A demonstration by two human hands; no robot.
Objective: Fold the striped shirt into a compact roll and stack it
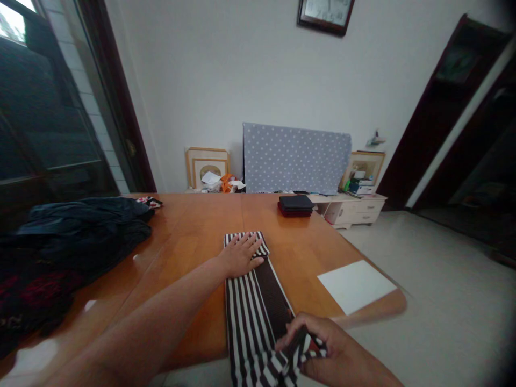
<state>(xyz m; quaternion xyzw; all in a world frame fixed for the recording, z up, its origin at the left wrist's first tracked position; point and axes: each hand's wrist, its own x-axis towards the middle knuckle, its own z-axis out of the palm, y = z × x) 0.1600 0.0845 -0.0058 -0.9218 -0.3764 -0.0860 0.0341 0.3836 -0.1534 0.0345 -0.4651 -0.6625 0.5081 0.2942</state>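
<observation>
A long strip of folded black-and-white striped fabric (245, 312) runs from the middle of the wooden table (201, 215) over its near edge. Its far end is doubled over on itself. My left hand (242, 253) lies flat on that doubled end, fingers stretched out. At the near end, my right hand (322, 344) has its fingers closed round a bunched part of the same cloth, by the table's front edge. A dark solid band shows along the right side of the strip. The lowest part of the cloth runs out of view.
Dark clothes (92, 231) are heaped on the left of the table. A stack of folded dark and red cloth (295, 205) sits at the far right, with a white sheet (357, 286) nearer the right edge. Beyond stand a dotted cover (296, 158) and a white cabinet (358, 211).
</observation>
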